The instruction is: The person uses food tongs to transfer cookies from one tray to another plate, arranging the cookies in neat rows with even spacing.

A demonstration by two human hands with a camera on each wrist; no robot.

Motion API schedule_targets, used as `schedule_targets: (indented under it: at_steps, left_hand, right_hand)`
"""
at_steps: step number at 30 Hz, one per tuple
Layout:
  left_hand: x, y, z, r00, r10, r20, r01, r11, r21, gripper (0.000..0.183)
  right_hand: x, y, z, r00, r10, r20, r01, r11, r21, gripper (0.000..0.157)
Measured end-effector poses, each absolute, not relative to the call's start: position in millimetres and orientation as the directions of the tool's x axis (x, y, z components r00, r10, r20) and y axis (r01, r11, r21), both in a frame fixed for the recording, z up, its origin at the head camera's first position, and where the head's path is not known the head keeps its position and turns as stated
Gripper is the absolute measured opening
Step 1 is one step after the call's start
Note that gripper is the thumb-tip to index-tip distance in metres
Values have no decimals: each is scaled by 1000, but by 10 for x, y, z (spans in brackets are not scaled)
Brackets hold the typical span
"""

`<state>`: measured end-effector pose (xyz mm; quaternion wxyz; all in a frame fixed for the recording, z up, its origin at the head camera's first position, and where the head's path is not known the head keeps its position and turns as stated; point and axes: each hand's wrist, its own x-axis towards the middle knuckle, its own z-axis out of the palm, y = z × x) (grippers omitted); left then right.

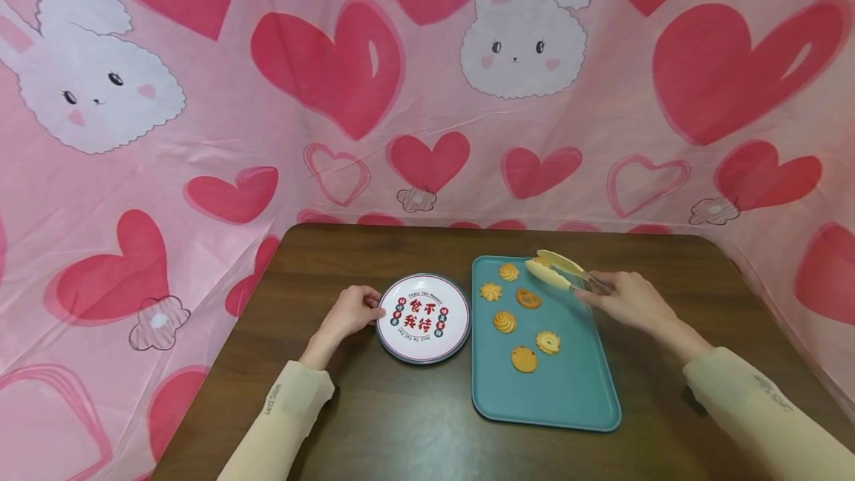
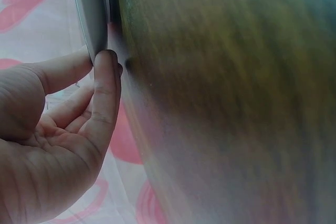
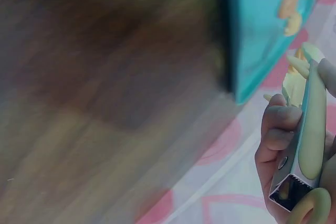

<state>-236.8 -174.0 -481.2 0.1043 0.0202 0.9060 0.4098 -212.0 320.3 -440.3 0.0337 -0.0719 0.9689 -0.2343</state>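
Observation:
My left hand (image 1: 350,312) pinches the left rim of a round white plate (image 1: 423,347) with red and dark lettering. In the left wrist view, the thumb and index finger close on the plate's edge (image 2: 89,14). My right hand (image 1: 631,303) grips yellow-tipped metal tongs (image 1: 553,275) over the far right part of a teal tray (image 1: 548,399). A golden-brown cookie shows partly between the tong tips, mostly hidden. Nearest the tongs on the tray lies a pretzel-shaped cookie (image 1: 528,298). The right wrist view shows the tongs' pale handle (image 3: 313,135) inside the hand.
Several other cookies lie on the tray, among them a swirled one (image 1: 505,322), a ring-topped one (image 1: 548,342) and a round dotted one (image 1: 524,359). Plate and tray sit side by side on a brown wooden table (image 1: 401,421). A pink heart-and-rabbit cloth (image 1: 427,110) hangs behind it.

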Motion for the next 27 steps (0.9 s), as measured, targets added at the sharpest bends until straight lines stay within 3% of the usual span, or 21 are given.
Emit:
schedule_targets:
  at_steps: [11,22,27]
  left_hand:
    - [-2346,-1735,-4796,-978,115,-176,-55,667,743,29]
    - [-2340,-1737,-4789,-976,111,-186,-65,669,740,30]
    - [-2347,-1735,-4791,-976,114,-183,-59,675,736,30]
  right_hand:
    - [-2226,2642,-4233,-966,-257,-11,-220,849,-480,77]
    - [-2391,2043,-4268,-921,-389,19,-343,786,-514,61]
    - [-2440,1827,-4321,-915,-403,1,-348,789,-506,61]
